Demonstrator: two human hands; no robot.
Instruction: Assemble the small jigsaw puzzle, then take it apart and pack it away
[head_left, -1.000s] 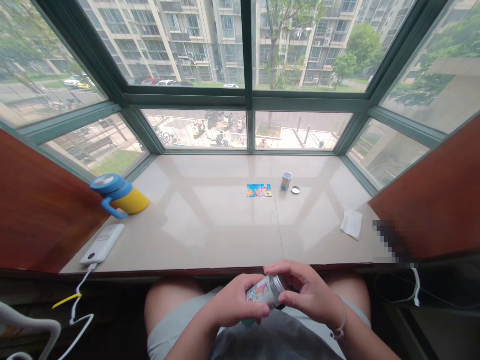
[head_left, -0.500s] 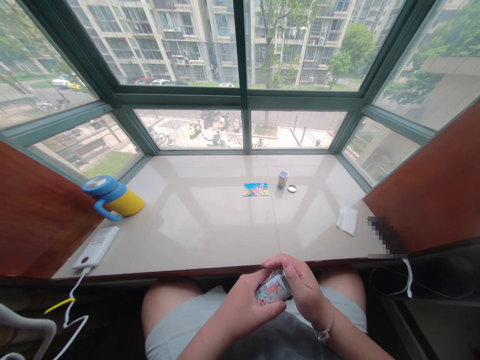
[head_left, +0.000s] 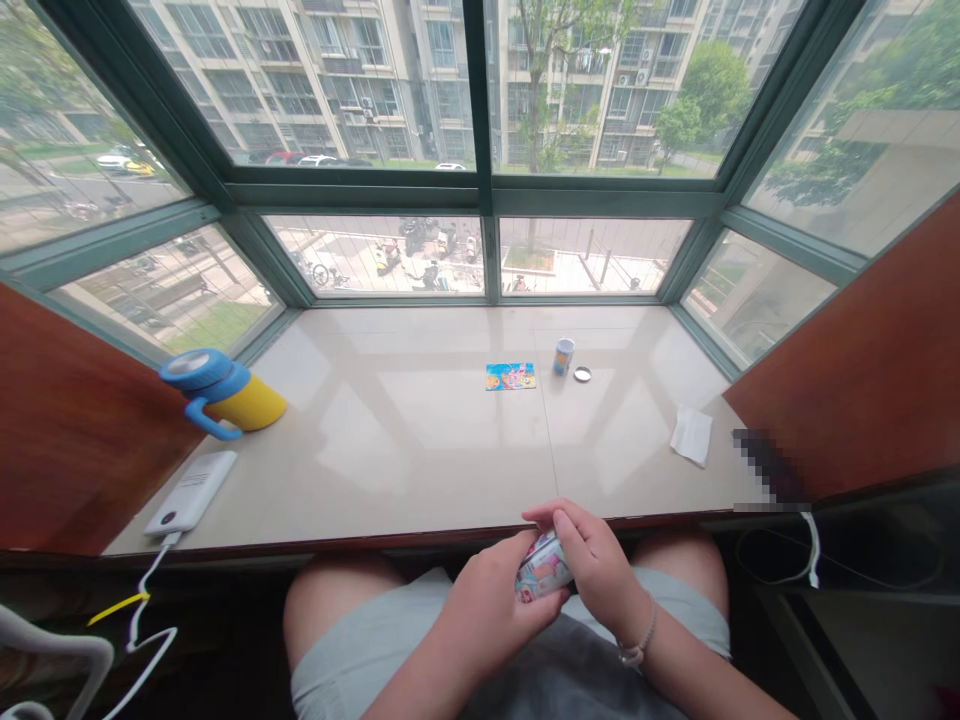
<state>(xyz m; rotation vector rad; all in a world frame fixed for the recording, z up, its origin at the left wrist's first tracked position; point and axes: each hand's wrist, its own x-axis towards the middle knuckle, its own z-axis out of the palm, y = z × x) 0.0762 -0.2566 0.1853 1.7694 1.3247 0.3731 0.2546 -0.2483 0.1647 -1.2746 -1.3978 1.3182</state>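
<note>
Over my lap, just in front of the sill edge, I hold a small printed tin tilted between both hands. My left hand wraps round its lower side, thumb along the bottom. Over its upper right end closes my right hand, its fingers covering that end, so the top is hidden. Farther back on the sill stands a similar small printed tin, upright. A round lid lies beside it on the right, and a flat colourful card on the left.
At the left of the tiled sill are a yellow and blue jug and a white power bank with a cable. A white tissue lies at the right, near a blurred dark object. Windows enclose the back.
My right hand has turned slightly on the tin and moved a little up and left. The tin is rotated a little, with more of its upper end covered.
</note>
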